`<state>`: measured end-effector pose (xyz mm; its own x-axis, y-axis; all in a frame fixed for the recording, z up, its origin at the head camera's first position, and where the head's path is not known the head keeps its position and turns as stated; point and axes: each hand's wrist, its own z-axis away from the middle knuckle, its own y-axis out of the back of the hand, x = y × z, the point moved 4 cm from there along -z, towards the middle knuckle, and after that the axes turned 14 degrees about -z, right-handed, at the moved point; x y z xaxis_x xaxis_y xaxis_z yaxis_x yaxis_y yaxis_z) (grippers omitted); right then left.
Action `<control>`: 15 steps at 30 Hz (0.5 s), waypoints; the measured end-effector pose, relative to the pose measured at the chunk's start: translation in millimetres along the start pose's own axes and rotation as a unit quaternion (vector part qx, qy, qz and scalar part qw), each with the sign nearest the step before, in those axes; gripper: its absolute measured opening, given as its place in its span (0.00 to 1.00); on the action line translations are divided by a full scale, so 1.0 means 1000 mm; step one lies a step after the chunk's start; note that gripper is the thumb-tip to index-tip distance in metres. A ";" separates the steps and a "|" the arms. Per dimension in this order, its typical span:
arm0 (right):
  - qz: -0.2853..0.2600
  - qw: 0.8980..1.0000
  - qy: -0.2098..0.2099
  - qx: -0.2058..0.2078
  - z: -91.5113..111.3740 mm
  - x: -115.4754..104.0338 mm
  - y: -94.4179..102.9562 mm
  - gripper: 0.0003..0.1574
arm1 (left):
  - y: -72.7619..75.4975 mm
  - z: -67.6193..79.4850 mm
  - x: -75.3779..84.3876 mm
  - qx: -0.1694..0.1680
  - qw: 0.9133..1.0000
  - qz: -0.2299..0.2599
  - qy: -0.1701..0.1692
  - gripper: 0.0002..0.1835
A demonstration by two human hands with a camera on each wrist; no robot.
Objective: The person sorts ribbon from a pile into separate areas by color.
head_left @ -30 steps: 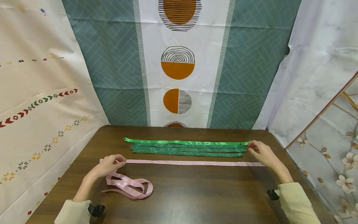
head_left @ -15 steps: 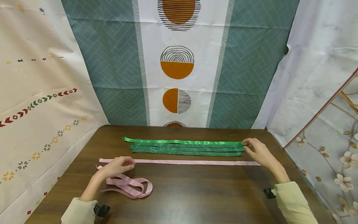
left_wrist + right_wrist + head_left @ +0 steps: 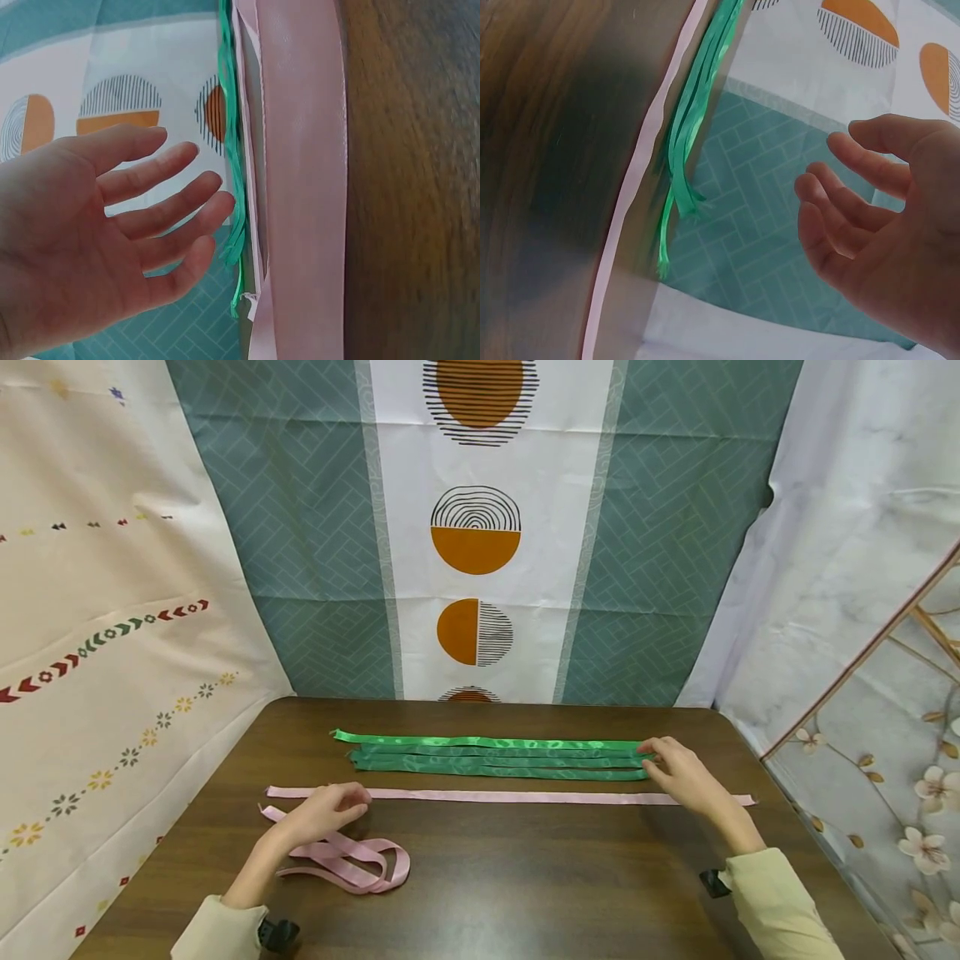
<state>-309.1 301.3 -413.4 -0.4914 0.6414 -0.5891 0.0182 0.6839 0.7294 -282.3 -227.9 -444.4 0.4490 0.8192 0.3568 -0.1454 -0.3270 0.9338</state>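
Note:
A straight pink ribbon [image 3: 510, 797] stretches across the table, its two ends showing beyond my hands. Above its left part is my left hand [image 3: 324, 815], fingers loosely bent with nothing between them, as the left wrist view confirms. Below that hand lies a second pink ribbon [image 3: 397, 864] in loose loops. My right hand [image 3: 684, 777] hovers by the right ends of the green ribbons, covering the bright green ribbon's [image 3: 480, 742] tip in the head view. In the right wrist view its relaxed fingers [image 3: 819, 196] hold nothing. Several darker green ribbons [image 3: 480, 769] lie side by side nearer me.
The brown wooden table [image 3: 495, 877] ends at the back against a teal and white patterned cloth [image 3: 322, 568]. A cream cloth [image 3: 97, 652] hangs at the left, and a floral marbled one [image 3: 840, 635] at the right.
My left hand has come off the pink ribbon's left end and moved right. My right hand has shifted left from the bright green ribbon's end, and the straight pink ribbon's right end now shows.

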 end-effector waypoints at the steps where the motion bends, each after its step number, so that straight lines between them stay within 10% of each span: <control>1: 0.001 1.000 -0.002 -0.003 0.000 -0.001 -0.001 0.11 | 0.000 0.000 0.000 -0.001 1.000 0.001 0.001 0.10; 15: 0.022 0.999 -0.013 -0.046 -0.003 -0.008 -0.010 0.13 | -0.006 -0.005 0.011 0.031 0.999 -0.015 -0.025 0.08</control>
<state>-307.9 287.7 -414.9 -0.4697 0.6799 -0.5632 -0.0413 0.6203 0.7833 -280.5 -214.4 -446.1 0.4967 0.8050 0.3246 -0.0761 -0.3321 0.9402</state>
